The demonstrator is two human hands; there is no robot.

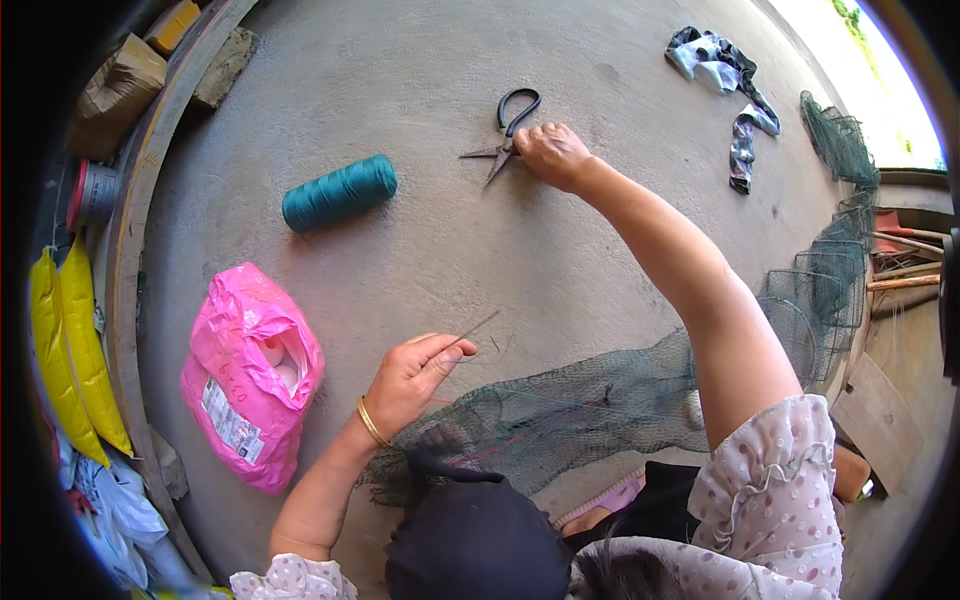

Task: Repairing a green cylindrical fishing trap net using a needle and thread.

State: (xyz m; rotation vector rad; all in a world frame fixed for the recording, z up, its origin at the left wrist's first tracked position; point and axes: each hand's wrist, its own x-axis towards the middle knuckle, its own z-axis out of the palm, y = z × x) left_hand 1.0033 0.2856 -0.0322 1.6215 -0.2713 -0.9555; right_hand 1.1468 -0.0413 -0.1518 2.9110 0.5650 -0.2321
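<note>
On the concrete floor, my right hand (pixel 553 152) reaches far forward and is closed on one handle of the scissors (pixel 506 148). These have black loop handles and dull metal blades that stand apart. Nearer to me, my left hand (pixel 412 378) pinches a thin, dark, needle-like stick (pixel 478 327) between thumb and fingertips. A fine thread seems to hang by those fingers, too thin to follow. Below and right of the left hand lies a long green mesh net (pixel 580 400), partly hidden by my head and right arm. A spool of teal twine (pixel 340 193) rests on its side.
At the left sits an open pink plastic bag (pixel 245 390) with pale round things inside. Beyond it runs a wooden edge (pixel 125 250) with yellow packets (pixel 80 340) and boxes (pixel 118 95). Patterned cloth (pixel 740 100) lies far right; wooden sticks (pixel 905 283) are at the right edge.
</note>
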